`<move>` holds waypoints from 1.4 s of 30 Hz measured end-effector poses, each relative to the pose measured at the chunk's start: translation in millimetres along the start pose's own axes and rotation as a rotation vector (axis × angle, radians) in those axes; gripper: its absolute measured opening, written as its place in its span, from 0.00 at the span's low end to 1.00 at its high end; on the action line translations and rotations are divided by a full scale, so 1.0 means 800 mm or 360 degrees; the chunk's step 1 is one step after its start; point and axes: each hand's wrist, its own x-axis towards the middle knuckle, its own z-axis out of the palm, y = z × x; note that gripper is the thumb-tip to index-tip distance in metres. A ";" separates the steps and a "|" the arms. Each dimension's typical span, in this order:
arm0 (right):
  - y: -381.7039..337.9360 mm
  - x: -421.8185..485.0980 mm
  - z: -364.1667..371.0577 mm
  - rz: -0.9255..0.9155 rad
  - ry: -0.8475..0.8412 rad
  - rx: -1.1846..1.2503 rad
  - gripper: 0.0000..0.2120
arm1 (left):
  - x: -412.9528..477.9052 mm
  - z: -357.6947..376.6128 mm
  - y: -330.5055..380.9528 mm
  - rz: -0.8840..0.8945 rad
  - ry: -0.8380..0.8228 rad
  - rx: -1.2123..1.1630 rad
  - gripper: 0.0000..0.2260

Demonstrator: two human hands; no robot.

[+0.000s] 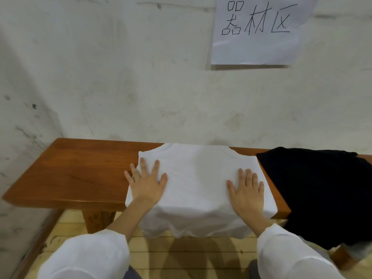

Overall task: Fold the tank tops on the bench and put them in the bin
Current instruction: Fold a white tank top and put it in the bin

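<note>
White tank top (197,178) spread flat on counter (80,174), hem draped over front edge; likely laid out for smoothing before first fold. Left hand (148,185) and right hand (248,195) pressed flat on it, fingers (156,168) straight, splayed, gripping nothing. Black tank top (322,188) heaped just right of white one, likely waiting its turn. Count: two tank tops, two hands, one paper sign (259,29) above. Bin out of sight.

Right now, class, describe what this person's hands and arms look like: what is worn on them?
The left hand and right hand are bare: no gloves, rings or watch show. The left sleeve and right sleeve are loose, plain white, ending partway up the forearms.
</note>
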 end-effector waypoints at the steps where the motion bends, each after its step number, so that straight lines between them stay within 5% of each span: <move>1: 0.001 -0.001 0.000 0.0003 -0.0008 -0.0002 0.32 | -0.001 0.000 0.000 -0.0055 0.0003 -0.0023 0.30; 6: 0.011 0.010 -0.006 -0.0089 -0.0132 -0.0008 0.34 | -0.018 0.004 -0.001 -0.0299 0.0085 -0.0103 0.36; 10: 0.023 0.024 -0.028 -0.0173 -0.0202 0.0302 0.31 | -0.018 -0.007 -0.005 -0.0224 0.0055 -0.0208 0.33; 14: 0.028 -0.035 -0.040 -0.0406 0.0491 0.0794 0.10 | -0.063 0.000 0.006 0.0419 0.0725 -0.0418 0.18; 16: 0.032 -0.074 -0.029 -0.0593 0.0317 0.0771 0.07 | -0.099 0.025 0.007 0.0882 0.0901 -0.0431 0.14; 19: 0.047 -0.101 0.012 -0.0660 -0.0216 0.0679 0.09 | -0.129 0.077 -0.005 0.1259 0.0685 -0.0330 0.11; 21: 0.060 -0.102 0.045 -0.0484 -0.0547 0.0726 0.10 | -0.135 0.103 -0.014 0.0969 0.0335 -0.0670 0.08; 25: 0.095 -0.085 0.092 0.0247 -0.1061 0.0840 0.18 | -0.118 0.142 -0.033 -0.0061 -0.0086 -0.1090 0.04; 29: 0.115 -0.044 0.112 0.1061 -0.0762 0.1522 0.36 | -0.073 0.147 -0.054 -0.1155 -0.0146 -0.1839 0.26; 32: 0.118 -0.017 0.118 0.1054 -0.0555 0.1557 0.26 | -0.053 0.146 -0.060 -0.1016 -0.0320 -0.1865 0.21; 37: 0.115 -0.013 0.135 0.0938 -0.0905 0.0967 0.12 | -0.044 0.168 -0.066 -0.0921 -0.0705 -0.1798 0.17; 39: 0.120 -0.014 0.151 0.0790 -0.1028 0.0588 0.15 | -0.051 0.185 -0.066 -0.0963 -0.0808 -0.1793 0.21; 42: 0.137 -0.020 0.177 0.0814 -0.0931 0.0823 0.17 | -0.064 0.208 -0.066 -0.1128 -0.0727 -0.1844 0.23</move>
